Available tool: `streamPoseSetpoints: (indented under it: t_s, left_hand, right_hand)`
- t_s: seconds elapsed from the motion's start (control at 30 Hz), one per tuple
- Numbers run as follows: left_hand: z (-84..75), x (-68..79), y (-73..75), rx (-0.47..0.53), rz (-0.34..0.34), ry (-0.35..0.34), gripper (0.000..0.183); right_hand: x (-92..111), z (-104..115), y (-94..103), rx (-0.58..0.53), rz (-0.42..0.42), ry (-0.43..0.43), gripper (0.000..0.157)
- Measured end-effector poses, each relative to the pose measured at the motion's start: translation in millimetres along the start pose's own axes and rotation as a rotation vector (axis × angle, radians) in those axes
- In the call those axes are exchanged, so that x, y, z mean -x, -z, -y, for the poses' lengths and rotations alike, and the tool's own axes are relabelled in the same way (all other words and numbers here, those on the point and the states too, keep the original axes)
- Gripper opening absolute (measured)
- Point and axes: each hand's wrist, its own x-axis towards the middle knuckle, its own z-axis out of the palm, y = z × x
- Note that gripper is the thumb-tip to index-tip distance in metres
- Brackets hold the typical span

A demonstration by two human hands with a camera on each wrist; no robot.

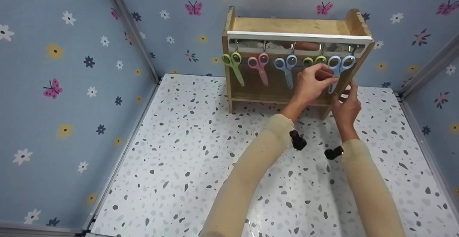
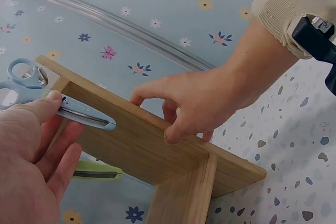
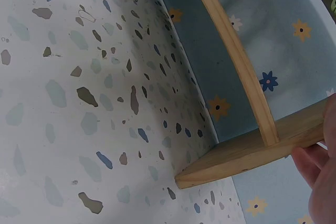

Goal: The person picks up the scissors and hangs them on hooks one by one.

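My left hand (image 1: 311,83) pinches the blade end of light blue scissors (image 1: 335,72) that hang at the right end of a wooden rack (image 1: 287,25). The left wrist view shows the thumb on top of these blue scissors (image 2: 86,113), fingers beneath. My right hand (image 1: 347,106) grips the front edge of the rack's right side panel (image 2: 178,135), low down. Green scissors (image 1: 320,60) hang just left of the held pair, partly hidden behind my left hand. In the right wrist view only part of my right hand (image 3: 320,174) shows, at the panel edge.
Further left on the rack's hooks hang blue scissors (image 1: 287,68), pink scissors (image 1: 261,68) and green scissors (image 1: 235,66). A white strip (image 1: 297,35) runs along the rack's front. The rack stands on a speckled white surface (image 1: 186,151) before patterned blue walls (image 1: 193,29).
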Motion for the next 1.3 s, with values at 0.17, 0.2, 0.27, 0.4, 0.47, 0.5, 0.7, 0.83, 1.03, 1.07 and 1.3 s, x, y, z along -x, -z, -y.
streamPoseSetpoints:
  t_s: [0.17,0.2,0.27,0.4,0.47,0.5,0.7,0.83,1.03,1.07,1.3]
  left_hand:
    - [0.1,-0.3,-1.9,0.019,-0.004,0.014,0.021]
    - [0.1,-0.1,-2.4,0.022,-0.004,0.014,0.021]
    - [0.5,-0.1,-3.4,0.014,-0.008,0.010,0.021]
    - [1.9,-0.4,-5.5,-0.015,-0.016,-0.006,0.021]
    - [3.2,-0.8,-6.4,-0.024,-0.019,-0.014,0.021]
    - [3.9,-1.0,-6.8,-0.019,-0.019,-0.015,0.021]
    - [7.8,-1.7,-7.7,0.002,-0.023,-0.022,0.020]
    - [7.9,-2.0,-7.4,-0.002,-0.023,-0.025,0.019]
    - [6.7,-2.5,-7.8,-0.025,-0.021,-0.006,0.019]
    - [6.6,-2.5,-8.2,-0.031,-0.020,-0.003,0.019]
    - [7.6,-2.8,-10.5,-0.065,-0.027,0.007,0.020]
  right_hand:
    - [-0.5,0.7,0.0,0.006,-0.009,0.001,0.066]
    - [-0.5,0.6,-0.2,0.005,-0.012,0.002,0.065]
    - [-0.3,0.4,-0.7,0.009,-0.019,0.009,0.065]
    - [0.5,-1.0,-1.1,0.012,-0.029,0.030,0.064]
    - [0.8,-2.0,-1.0,0.014,-0.031,0.038,0.064]
    - [0.7,-2.4,-0.9,0.013,-0.031,0.040,0.064]
    - [0.7,-2.9,-0.7,0.003,-0.026,0.035,0.064]
    - [0.0,-1.0,-0.4,-0.001,-0.013,0.017,0.066]
    - [-0.3,0.9,1.0,0.000,-0.002,0.009,0.065]
    - [-0.2,0.9,1.1,0.000,-0.002,0.010,0.065]
    - [0.0,-2.8,-0.5,-0.001,-0.017,0.023,0.062]
